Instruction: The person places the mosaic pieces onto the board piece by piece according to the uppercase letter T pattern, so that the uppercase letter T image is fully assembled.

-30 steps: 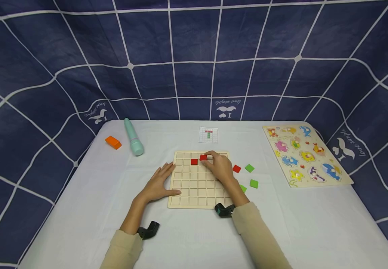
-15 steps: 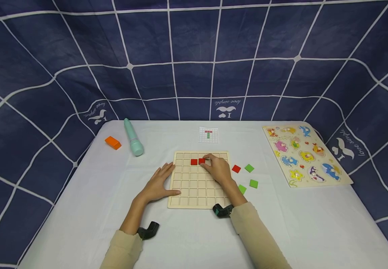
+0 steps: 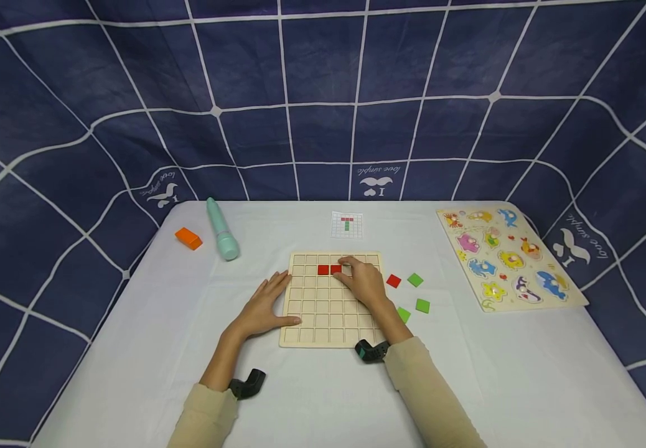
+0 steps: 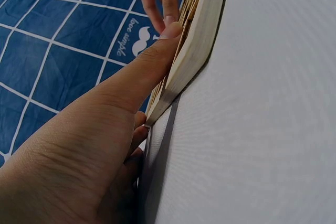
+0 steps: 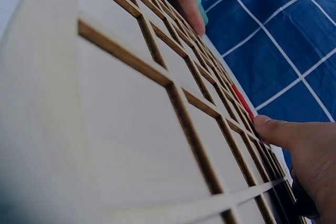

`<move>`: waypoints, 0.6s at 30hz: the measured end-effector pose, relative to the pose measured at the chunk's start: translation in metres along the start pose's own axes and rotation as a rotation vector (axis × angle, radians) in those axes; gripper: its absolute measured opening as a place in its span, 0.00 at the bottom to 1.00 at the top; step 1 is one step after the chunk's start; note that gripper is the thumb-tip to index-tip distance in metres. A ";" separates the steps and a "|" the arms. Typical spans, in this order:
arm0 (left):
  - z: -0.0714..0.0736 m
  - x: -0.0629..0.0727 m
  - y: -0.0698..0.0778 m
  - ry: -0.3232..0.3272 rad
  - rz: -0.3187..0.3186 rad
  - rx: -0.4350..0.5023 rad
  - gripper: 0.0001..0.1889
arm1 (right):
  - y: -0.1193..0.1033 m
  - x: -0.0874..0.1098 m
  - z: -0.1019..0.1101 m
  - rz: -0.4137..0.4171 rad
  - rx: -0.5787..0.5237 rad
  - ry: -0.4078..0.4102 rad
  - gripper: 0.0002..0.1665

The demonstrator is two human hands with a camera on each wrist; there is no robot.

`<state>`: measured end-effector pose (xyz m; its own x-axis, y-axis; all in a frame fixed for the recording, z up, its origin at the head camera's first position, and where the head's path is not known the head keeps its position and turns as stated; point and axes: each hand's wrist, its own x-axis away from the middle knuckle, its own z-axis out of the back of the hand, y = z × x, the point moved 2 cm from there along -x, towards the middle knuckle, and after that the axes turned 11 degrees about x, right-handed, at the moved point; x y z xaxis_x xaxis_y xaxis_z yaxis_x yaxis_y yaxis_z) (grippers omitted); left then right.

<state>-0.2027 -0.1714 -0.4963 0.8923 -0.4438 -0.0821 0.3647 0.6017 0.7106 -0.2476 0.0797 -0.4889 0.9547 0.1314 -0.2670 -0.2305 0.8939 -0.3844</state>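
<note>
A pale wooden grid board (image 3: 314,311) lies flat before me. Along its left edge rests my left hand (image 3: 264,306), fingers spread, thumb lying over the board's rim (image 4: 197,35) in the left wrist view. My right hand (image 3: 366,283) reaches over the upper right of the board, thumb and forefinger pinching a red square tile (image 3: 336,269) in a grid cell. Directly left of it another red tile (image 3: 323,270) sits in the same row. In the right wrist view, the right thumb (image 5: 270,127) is at the end of a red strip (image 5: 242,100).
Right of the board lie a loose red tile (image 3: 393,281) and several green tiles (image 3: 422,306). A pattern card (image 3: 347,225) is behind it. Farther off are an animal puzzle board (image 3: 502,261), a mint-green microphone-shaped object (image 3: 222,230) and an orange block (image 3: 188,238).
My right hand has brought the red tile slightly nearer and left, down into line beside the other red tile; over the last half second it stays put. The left hand has not moved.
</note>
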 end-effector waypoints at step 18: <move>-0.002 -0.001 -0.003 0.015 -0.013 -0.008 0.57 | 0.031 0.021 0.025 -0.021 0.001 0.032 0.25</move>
<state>-0.2044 -0.1710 -0.4995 0.8916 -0.4411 -0.1019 0.3781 0.6016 0.7036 -0.2300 0.1211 -0.4849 0.9529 0.0986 -0.2869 -0.2099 0.8969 -0.3891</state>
